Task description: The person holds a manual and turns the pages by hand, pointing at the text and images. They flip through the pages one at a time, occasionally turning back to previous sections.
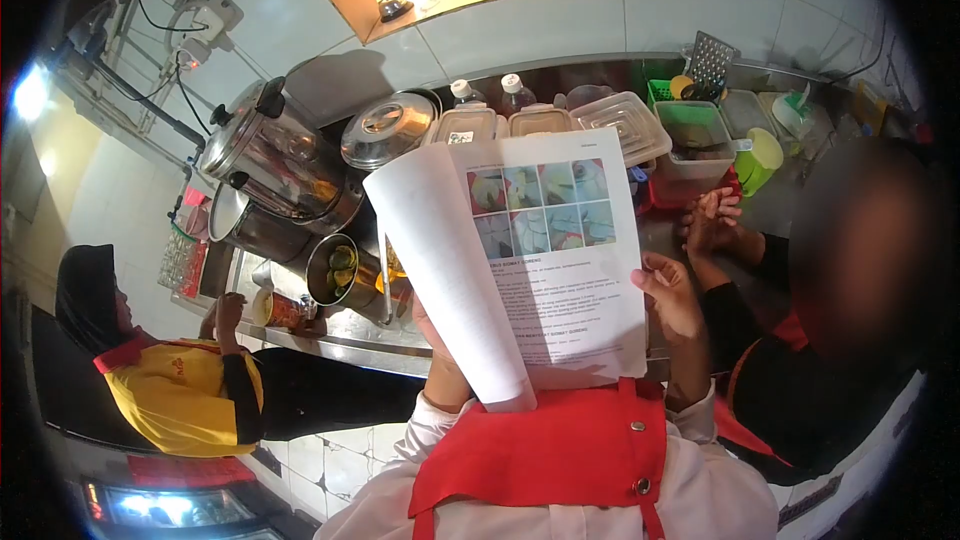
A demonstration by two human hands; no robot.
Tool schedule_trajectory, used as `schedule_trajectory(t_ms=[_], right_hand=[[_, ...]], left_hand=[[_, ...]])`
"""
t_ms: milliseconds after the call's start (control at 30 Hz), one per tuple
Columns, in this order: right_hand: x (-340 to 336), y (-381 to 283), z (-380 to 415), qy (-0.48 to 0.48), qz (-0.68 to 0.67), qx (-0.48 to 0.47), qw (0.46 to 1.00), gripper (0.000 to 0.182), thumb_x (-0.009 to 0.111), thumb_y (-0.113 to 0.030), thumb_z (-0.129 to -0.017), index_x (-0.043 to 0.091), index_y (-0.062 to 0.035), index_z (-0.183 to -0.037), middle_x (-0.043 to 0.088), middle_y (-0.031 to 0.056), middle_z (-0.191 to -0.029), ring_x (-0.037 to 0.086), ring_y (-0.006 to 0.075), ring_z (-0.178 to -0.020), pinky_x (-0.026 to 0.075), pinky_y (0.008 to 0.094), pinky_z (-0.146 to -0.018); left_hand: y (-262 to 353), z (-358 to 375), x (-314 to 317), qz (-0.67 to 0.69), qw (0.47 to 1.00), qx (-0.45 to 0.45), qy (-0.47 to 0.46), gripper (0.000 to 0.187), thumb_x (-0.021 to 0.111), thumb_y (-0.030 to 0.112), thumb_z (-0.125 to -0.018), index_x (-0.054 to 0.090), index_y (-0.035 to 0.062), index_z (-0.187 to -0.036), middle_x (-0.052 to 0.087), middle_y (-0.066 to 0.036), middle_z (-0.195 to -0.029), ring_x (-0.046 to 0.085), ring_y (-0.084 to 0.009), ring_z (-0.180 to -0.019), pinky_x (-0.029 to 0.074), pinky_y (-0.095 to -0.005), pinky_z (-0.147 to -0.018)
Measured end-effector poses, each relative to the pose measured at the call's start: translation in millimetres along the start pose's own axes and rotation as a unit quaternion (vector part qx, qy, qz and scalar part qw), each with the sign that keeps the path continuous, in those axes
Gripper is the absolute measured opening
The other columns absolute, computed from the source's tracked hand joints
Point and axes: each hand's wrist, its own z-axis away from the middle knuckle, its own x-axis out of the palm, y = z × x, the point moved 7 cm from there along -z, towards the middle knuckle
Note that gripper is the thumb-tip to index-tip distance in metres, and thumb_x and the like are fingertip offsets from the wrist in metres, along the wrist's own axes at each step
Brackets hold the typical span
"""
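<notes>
A packet of printed paper sheets (585,290) is held up in front of my red apron, its front pages curled over to the left. Colour photos in a grid and lines of text show on the facing page. My right hand (668,298) grips the right edge of the packet, thumb in front and fingers behind. At the lower left edge, my left hand (436,332) supports the curled pages; most of its fingers are hidden behind the paper.
Behind the sheets, a steel counter holds tall pots (285,165), a lidded pot (390,130), lidded plastic tubs (620,127) and a green cup (760,158). A person in yellow (180,395) stands at left. Another person's clasped hands (712,220) are close on the right.
</notes>
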Motion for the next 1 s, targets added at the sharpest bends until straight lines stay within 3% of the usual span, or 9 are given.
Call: schedule_trajectory(t_ms=[133,200,367,1000], right_hand=[[9,-5,5,-0.062,0.021,-0.02,0.998,0.028,0.066,-0.012,-0.086,0.062,0.0019,-0.11,0.066,0.0047,-0.1,0.059,0.0093,-0.086,0.044,0.0234,-0.079],[9,0,3,-0.038,0.12,-0.022,0.992,0.027,0.065,-0.014,-0.086,0.064,0.002,-0.108,0.067,0.005,-0.096,0.059,0.0093,-0.086,0.044,0.0234,-0.078],[15,-7,1,0.007,0.091,-0.057,0.994,0.024,0.063,-0.014,-0.087,0.065,0.0024,-0.105,0.067,0.0045,-0.091,0.059,0.009,-0.084,0.043,0.0233,-0.076],[4,-18,5,0.045,0.073,-0.081,0.993,0.025,0.059,-0.014,-0.089,0.063,0.0042,-0.106,0.066,0.0065,-0.096,0.059,0.0112,-0.086,0.044,0.0248,-0.078]], left_hand=[[0,-2,-1,0.031,0.999,-0.027,-0.036,0.04,0.038,0.024,-0.095,0.051,-0.0022,-0.123,0.06,-0.017,-0.116,0.062,-0.028,-0.102,0.051,-0.0418,-0.09],[0,-4,-4,0.035,0.996,-0.055,-0.058,0.041,0.039,0.025,-0.095,0.05,-0.002,-0.125,0.059,-0.017,-0.119,0.061,-0.0286,-0.105,0.049,-0.0423,-0.093],[-2,-7,-19,0.093,0.98,-0.174,-0.027,0.043,0.039,0.025,-0.095,0.047,-0.001,-0.128,0.056,-0.017,-0.124,0.056,-0.0297,-0.112,0.044,-0.0452,-0.098],[10,-14,4,0.09,0.98,-0.151,-0.092,0.051,0.044,0.028,-0.092,0.04,0.0022,-0.136,0.049,-0.017,-0.133,0.05,-0.0338,-0.12,0.039,-0.0487,-0.102]])
